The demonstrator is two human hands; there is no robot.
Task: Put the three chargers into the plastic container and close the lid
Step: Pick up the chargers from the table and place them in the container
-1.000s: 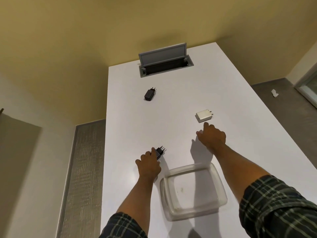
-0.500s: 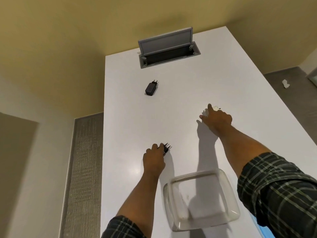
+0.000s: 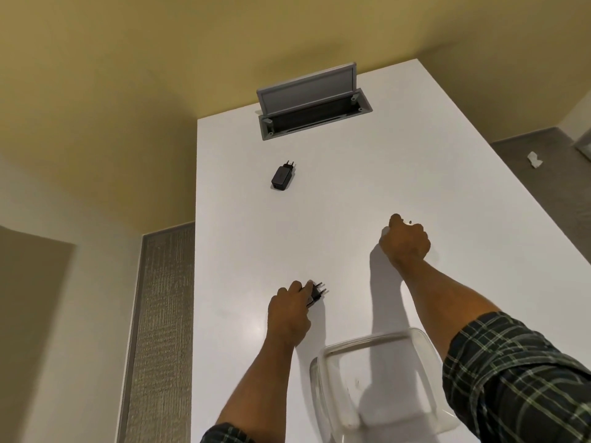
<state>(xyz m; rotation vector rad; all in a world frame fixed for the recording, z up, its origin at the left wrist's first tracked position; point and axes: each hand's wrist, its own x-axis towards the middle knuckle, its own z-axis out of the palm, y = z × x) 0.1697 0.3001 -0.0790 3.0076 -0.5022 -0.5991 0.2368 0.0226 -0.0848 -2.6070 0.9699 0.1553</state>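
Chargers: three to bag, none in yet by my read.

Tabletop (image 3: 415,161), white, long, carries it all. Its far end has an open grey cable hatch (image 3: 311,105), flap up. Anything flicked that way could drop in.

Plastic container (image 3: 380,388) sits at the tabletop's near edge, open top, clear walls, blurred here. I see no lid anywhere in view, so closing may stall on a search. My right forearm crosses right above its right rim; a low pull-back could knock it, and it sits close enough to the near edge to go off.

Right hand (image 3: 404,239) is mid-tabletop toward the right edge, fingers curled shut over what I take for the white charger (image 3: 386,231). Only a pale sliver and a prong tip show past the knuckles, so I can't confirm how secure the grip is. If it's a fingertip pinch, it may slip on the lift.

Left hand (image 3: 289,311) is nearer the left edge, fingers closed on the near black charger (image 3: 316,290), prongs poking out the far side. Grip looks to be on one end only; it could pivot and fall short of the container.

Far black charger (image 3: 282,178) lies untouched toward the far end, near the left edge, just short of the hatch. Both hands are full, so it needs a second trip and a long reach.
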